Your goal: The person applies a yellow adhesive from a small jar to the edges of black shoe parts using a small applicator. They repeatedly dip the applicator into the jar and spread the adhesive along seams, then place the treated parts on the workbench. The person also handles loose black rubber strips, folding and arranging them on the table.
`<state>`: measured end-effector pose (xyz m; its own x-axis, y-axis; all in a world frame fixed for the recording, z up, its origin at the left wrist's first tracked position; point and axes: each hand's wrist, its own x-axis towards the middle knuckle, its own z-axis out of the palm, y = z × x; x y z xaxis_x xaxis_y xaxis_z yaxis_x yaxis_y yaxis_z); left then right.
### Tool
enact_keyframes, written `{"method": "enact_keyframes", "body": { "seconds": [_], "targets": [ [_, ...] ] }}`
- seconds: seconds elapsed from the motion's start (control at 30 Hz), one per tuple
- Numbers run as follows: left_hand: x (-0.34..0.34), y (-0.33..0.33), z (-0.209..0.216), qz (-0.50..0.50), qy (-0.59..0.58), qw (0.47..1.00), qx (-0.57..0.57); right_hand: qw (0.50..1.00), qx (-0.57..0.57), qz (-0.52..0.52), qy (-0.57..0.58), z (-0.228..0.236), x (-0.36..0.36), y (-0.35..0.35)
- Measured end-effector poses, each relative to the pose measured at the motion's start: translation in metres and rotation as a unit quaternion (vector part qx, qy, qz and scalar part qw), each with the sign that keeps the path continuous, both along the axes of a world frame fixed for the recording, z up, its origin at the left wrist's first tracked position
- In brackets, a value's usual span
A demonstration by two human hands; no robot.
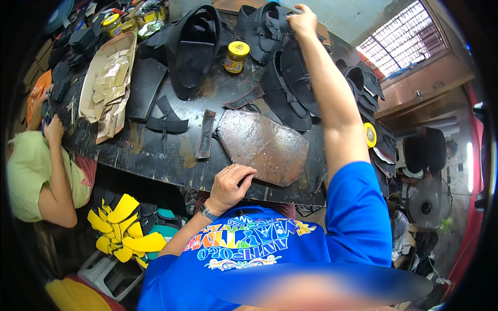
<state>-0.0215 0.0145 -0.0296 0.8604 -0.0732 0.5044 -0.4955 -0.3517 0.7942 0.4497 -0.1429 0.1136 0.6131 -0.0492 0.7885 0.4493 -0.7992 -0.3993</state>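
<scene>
My left hand (231,185) is loosely curled at the table's near edge, thumb toward the fingertips, with nothing visible in it. It lies beside a worn, shiny brown slab (264,147). My right arm stretches to the far side of the table, where my right hand (303,23) is beside a black sandal (263,33), its fingers apart. Whether it touches the sandal I cannot tell. Below that arm stand more black sandals (282,93). Left of the slab lies a narrow dark strip (206,135); another strip (244,98) lies beyond it.
A large black sandal (194,57) and a yellow-lidded jar (236,57) stand mid-table. Farther left are black cut pieces (167,118) and a cardboard tray (85,98) of scraps. Another person (46,171) works at the left end. Yellow pieces (122,225) sit by a stool (111,274).
</scene>
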Motion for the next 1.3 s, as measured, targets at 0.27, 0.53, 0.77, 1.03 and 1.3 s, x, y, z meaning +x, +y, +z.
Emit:
{"method": "enact_keyframes", "body": {
  "seconds": [0.27, 0.53, 0.77, 1.03, 1.3],
  "targets": [
    [0.005, 0.004, 0.004, -0.043, 0.027, 0.999, -0.014, 0.96, 0.117, -0.105, 0.232, -0.031, 0.019, 0.04],
    [0.006, 0.003, 0.005, -0.043, 0.032, 0.999, -0.006, 0.946, 0.0, -0.106, 0.308, -0.015, -0.025, 0.06],
    [0.004, 0.0, 0.007, -0.025, 0.023, 0.999, -0.004, 0.979, 0.071, 0.179, 0.072, -0.017, -0.147, 0.077],
    [-0.004, 0.001, 0.001, 0.011, 0.026, 0.999, -0.036, 0.919, 0.256, 0.282, 0.103, 0.026, -0.129, -0.036],
    [-0.004, 0.005, -0.009, 0.019, 0.081, 0.996, -0.023, 0.911, 0.277, -0.013, 0.304, 0.007, 0.075, -0.21]
  ]
}}
